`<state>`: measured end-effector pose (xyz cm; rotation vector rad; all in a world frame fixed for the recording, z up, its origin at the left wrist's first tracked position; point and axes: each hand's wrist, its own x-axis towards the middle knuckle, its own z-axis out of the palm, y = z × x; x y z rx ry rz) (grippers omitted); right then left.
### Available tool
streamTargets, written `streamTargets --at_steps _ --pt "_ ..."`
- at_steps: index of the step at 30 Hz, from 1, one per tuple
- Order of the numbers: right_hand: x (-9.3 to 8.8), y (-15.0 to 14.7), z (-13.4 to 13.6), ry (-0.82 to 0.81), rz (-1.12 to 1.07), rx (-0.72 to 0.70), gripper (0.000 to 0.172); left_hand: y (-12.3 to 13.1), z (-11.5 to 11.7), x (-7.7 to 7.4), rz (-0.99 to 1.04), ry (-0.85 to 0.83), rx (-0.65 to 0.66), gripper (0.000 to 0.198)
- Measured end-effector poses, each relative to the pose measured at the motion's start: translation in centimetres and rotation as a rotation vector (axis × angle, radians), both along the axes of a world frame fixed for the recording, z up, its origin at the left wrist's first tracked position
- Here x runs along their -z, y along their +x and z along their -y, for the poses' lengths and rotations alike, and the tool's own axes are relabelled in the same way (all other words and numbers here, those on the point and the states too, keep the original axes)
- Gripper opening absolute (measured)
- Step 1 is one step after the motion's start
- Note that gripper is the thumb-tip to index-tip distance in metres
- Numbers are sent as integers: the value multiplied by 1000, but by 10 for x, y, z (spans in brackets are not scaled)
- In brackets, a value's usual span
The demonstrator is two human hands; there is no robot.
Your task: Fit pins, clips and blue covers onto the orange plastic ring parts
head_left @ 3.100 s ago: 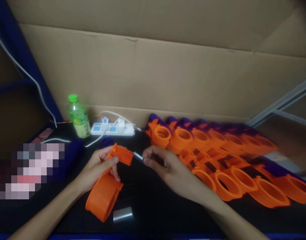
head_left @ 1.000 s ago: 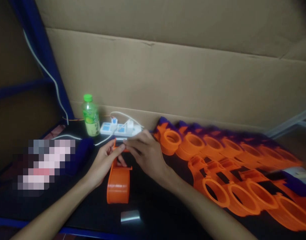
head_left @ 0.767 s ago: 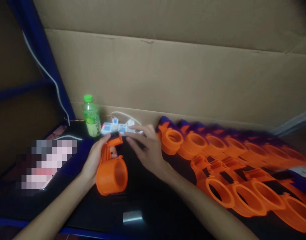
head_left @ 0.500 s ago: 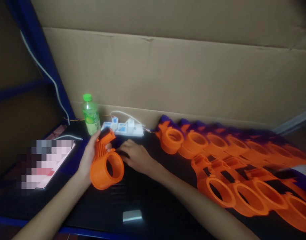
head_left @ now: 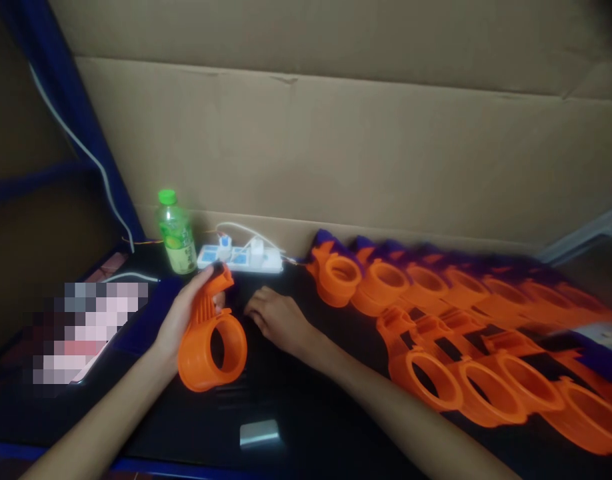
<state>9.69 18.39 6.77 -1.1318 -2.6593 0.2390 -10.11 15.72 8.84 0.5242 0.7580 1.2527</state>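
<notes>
My left hand (head_left: 181, 310) is wrapped round the ribbed neck of an orange plastic part (head_left: 199, 357). Its wide round ring hangs below my fingers, with the opening turned right toward me. At its top end a dark patch shows beside my thumb. Just right of it, apart from the part, is my right hand (head_left: 279, 317), low over the black tabletop. Its fingers are curled together; anything in them is hidden or lost against the dark surface.
Rows of similar orange parts (head_left: 381, 280), several with purple pieces, fill the right side. Behind my hands lie a white power strip (head_left: 271, 260) and a green-capped bottle (head_left: 179, 243). A blurred-out phone-like slab (head_left: 86, 333) lies left. Cardboard (head_left: 336, 147) walls the back.
My right hand has drawn slightly away from the orange part, and the dark loop seen at its fingers no longer shows. The left hand still holds the part, slightly lower. The view has shifted a little.
</notes>
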Motion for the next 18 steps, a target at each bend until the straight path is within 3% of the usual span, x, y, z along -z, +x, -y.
streamTargets --at_steps 4,10,15,18 --pt "-5 5 7 -3 -8 20 19 2 0 4 -65 17 3 28" --pt "-3 6 13 20 17 -45 40 2 0 8 -74 -5 30 29" --pt "3 3 13 -14 -47 -43 18 3 0 7 -103 2 70 33" --pt "-1 6 14 -21 -92 -28 14 5 2 5 -121 2 101 37"
